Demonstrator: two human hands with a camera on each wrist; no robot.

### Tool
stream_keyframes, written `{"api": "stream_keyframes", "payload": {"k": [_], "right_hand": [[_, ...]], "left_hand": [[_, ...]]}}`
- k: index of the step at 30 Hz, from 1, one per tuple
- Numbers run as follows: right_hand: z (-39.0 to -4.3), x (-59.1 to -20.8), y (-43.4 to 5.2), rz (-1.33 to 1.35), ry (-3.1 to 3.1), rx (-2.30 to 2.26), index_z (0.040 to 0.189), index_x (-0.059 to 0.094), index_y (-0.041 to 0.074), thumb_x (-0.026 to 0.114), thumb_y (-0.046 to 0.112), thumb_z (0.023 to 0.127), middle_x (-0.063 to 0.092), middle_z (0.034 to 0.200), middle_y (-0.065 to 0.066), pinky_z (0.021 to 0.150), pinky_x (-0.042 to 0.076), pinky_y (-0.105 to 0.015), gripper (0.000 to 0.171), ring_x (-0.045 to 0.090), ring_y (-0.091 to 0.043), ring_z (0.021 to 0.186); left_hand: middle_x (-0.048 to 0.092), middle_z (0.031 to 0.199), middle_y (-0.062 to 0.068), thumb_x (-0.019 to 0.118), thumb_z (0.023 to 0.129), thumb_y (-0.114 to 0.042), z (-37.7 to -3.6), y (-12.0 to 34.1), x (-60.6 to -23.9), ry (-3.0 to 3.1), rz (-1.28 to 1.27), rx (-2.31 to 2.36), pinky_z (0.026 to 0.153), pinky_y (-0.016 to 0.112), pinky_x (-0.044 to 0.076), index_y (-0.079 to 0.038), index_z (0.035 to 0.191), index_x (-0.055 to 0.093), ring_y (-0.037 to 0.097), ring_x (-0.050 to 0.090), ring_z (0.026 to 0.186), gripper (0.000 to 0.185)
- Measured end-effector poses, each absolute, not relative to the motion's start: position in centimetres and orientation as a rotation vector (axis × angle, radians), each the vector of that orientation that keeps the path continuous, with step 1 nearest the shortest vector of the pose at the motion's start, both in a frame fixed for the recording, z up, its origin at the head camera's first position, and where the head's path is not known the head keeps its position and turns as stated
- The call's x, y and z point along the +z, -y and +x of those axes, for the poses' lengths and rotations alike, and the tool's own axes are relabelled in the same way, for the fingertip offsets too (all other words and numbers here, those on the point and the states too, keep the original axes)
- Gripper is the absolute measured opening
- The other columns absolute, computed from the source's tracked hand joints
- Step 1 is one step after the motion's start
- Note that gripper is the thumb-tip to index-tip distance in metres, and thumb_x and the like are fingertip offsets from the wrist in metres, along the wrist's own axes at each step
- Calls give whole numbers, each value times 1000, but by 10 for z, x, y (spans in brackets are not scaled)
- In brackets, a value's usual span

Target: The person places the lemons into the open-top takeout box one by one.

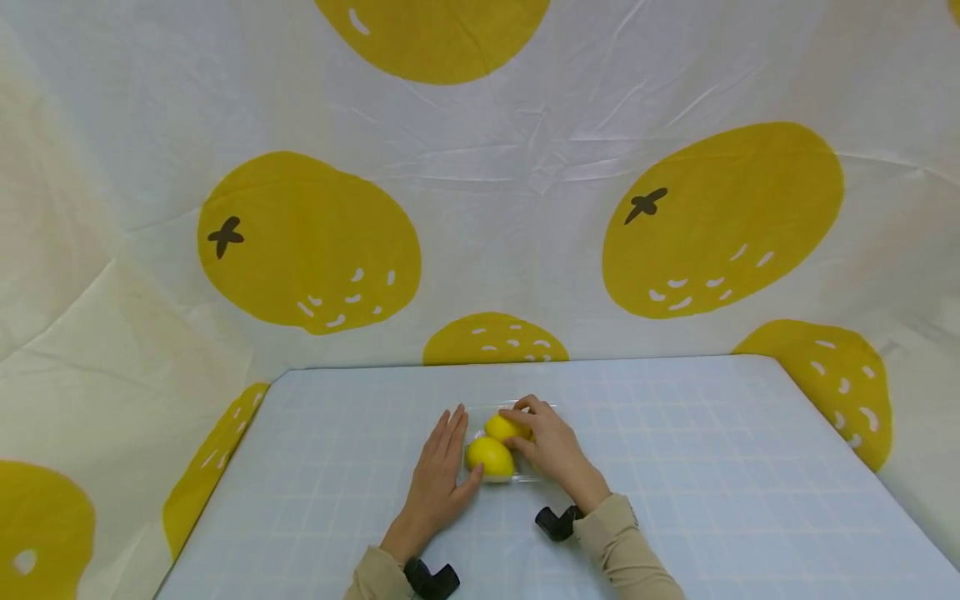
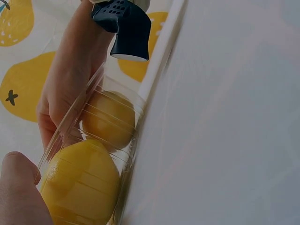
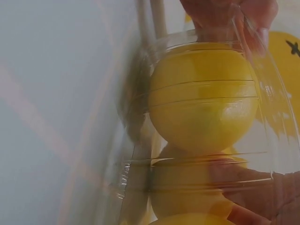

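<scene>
A clear plastic box (image 1: 528, 478) on the table holds yellow lemons. The near lemon (image 1: 491, 458) lies in the front left corner, and the far lemon (image 1: 504, 427) sits just behind it. My left hand (image 1: 437, 477) lies along the box's left side, fingers straight, thumb at the front edge by the near lemon. My right hand (image 1: 551, 439) reaches in from the right and pinches the far lemon between thumb and fingers. Through the box wall, the right wrist view shows the near lemon (image 3: 204, 98) and another yellow surface (image 3: 190, 219) at the bottom edge, mostly out of frame.
Under the box spreads a pale blue checked tablecloth (image 1: 337, 450). A white curtain with a yellow fruit print (image 1: 517, 250) hangs behind and beside the table. Black wrist devices (image 1: 432, 579) are on both wrists, close above the cloth.
</scene>
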State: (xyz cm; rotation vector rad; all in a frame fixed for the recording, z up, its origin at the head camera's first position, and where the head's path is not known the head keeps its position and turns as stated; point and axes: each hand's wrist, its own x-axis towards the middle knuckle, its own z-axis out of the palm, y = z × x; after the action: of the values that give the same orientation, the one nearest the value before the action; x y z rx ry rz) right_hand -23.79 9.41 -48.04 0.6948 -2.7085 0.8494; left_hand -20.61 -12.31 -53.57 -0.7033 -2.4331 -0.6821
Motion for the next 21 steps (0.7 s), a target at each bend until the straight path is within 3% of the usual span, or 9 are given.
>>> {"api": "stream_keyframes", "payload": {"k": [6, 21], "right_hand": [[-238, -482, -94, 704, 2713, 862, 126, 70, 15, 78, 23, 85, 59, 118, -3, 86, 53, -44, 43, 58, -25, 104], [-237, -474, -97, 723, 2691, 860, 124, 71, 15, 77, 21, 86, 57, 119, -5, 77, 51, -38, 39, 52, -22, 98]], "left_hand": [[29, 160, 14, 53, 95, -37, -204, 123, -533, 2456, -694, -684, 113, 56, 29, 2, 152, 33, 40, 29, 145, 72], [32, 158, 17, 55, 94, -36, -206, 120, -535, 2446, -694, -683, 113, 56, 28, 5, 150, 35, 43, 31, 143, 72]]}}
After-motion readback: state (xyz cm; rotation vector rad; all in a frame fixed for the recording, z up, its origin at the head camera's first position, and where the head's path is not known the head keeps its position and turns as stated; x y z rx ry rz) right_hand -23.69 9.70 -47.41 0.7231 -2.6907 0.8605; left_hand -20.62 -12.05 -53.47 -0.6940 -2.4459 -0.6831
